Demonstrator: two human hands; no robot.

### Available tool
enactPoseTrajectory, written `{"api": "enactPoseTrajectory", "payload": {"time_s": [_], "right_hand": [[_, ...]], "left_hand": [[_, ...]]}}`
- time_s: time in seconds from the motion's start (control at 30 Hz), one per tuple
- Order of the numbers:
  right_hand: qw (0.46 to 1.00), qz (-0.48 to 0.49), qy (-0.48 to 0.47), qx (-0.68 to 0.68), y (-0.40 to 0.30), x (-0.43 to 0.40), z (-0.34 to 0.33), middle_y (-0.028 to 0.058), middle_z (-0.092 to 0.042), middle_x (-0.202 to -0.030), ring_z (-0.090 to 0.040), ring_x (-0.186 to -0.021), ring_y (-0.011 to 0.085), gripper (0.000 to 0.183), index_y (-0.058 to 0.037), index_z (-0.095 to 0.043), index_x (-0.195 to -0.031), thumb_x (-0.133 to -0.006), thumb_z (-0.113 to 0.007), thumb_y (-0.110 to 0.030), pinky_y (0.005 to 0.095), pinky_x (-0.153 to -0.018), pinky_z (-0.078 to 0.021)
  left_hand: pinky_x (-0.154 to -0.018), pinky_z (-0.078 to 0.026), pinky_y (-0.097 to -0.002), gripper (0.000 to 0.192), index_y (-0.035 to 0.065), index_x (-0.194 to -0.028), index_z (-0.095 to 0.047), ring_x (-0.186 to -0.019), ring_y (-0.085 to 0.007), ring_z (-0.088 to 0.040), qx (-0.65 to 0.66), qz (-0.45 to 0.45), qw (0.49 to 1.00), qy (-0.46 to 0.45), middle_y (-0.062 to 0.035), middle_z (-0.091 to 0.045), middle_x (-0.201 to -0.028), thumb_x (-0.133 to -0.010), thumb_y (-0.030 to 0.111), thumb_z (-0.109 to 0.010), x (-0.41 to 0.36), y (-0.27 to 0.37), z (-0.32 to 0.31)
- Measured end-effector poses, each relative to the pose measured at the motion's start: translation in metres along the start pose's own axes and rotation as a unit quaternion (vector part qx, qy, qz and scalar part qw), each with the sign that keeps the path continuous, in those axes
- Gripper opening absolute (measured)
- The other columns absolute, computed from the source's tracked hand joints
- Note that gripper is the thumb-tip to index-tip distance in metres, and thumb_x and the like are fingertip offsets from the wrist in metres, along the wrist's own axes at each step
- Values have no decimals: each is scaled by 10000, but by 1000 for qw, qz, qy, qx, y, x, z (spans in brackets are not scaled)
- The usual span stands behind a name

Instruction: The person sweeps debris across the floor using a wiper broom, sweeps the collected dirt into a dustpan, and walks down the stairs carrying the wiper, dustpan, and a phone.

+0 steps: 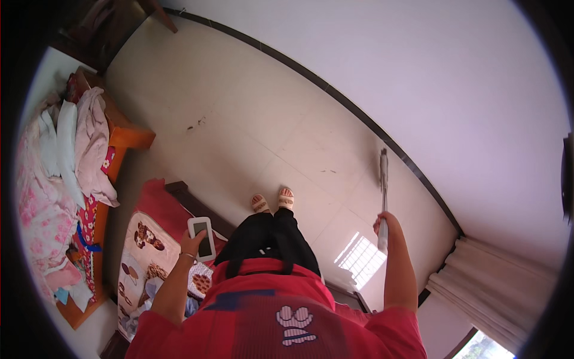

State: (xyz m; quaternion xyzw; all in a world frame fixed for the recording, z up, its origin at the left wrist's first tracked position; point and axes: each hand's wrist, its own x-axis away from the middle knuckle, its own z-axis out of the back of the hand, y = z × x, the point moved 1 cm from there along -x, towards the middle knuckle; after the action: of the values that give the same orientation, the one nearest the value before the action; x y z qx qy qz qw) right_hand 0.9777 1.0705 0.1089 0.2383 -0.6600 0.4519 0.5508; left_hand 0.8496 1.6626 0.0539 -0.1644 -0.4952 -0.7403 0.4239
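Note:
My left hand (193,242) holds a white-framed handheld device with a dark screen (204,238), its thumb lying over the screen. My right hand (386,224) grips the pale handle of a long, thin tool (383,179) with a metal shaft. The tool points away from me toward the foot of the wall; its far part is pale and narrow, and its exact kind cannot be told. Below me are my feet in light sandals on the tiled floor (269,125). Small dark bits of debris (196,124) lie on the tiles ahead, with a few more near the middle.
A bed with a patterned cover (166,220) and dark wooden frame is close on my left. Farther left, a second wooden bed (134,137) holds heaped bedding (92,143). A white wall with dark skirting (329,89) runs along the right, ending at a curtain (489,278).

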Motion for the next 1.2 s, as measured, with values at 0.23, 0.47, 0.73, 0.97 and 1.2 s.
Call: {"api": "enactPoseTrajectory", "payload": {"time_s": [0.23,0.47,0.73,0.97,1.2], "right_hand": [[992,-12,-54,-111,40,-92,-109,39,-438,-604,-439,-552,157,87,-91,-449,-658,-678,-533,-103,324,-508,-411],[987,-67,-133,-63,111,13,-234,82,-416,-574,-450,-497,200,64,-51,-450,-673,-707,-497,-78,332,-453,-390],[951,-148,-236,-132,46,82,-114,26,-383,-520,-389,-426,126,112,-55,-416,-810,-719,-474,-79,223,-333,-306],[988,-59,-58,-134,49,103,-1,32,-395,-584,-378,-440,104,211,-43,-395,-926,-724,-448,-15,220,-373,-305],[996,15,61,-55,19,-16,102,57,-450,-541,-461,-454,170,201,-45,-428,-747,-760,-586,-168,285,-407,-395]], "left_hand": [[-624,-475,-288,426,-7,-922,-566,-704,-166,-587,-6,34,999,19,-98,-610,-826,-660,292,-717,44,-38,13],[-630,-471,-292,408,-2,-906,-581,-707,-170,-592,-21,51,997,52,-101,-618,-815,-653,287,-717,48,-25,5],[-675,-464,-309,486,-9,-948,-560,-752,-187,-590,-26,-25,999,-13,-115,-613,-859,-648,339,-717,3,29,-42],[-677,-461,-300,479,-5,-922,-552,-755,-187,-584,-53,-80,993,-63,-109,-607,-848,-646,347,-723,-12,80,-82],[-678,-461,-301,450,0,-928,-552,-753,-177,-580,-77,-82,990,-88,-100,-604,-845,-656,314,-725,3,96,-79]]}}
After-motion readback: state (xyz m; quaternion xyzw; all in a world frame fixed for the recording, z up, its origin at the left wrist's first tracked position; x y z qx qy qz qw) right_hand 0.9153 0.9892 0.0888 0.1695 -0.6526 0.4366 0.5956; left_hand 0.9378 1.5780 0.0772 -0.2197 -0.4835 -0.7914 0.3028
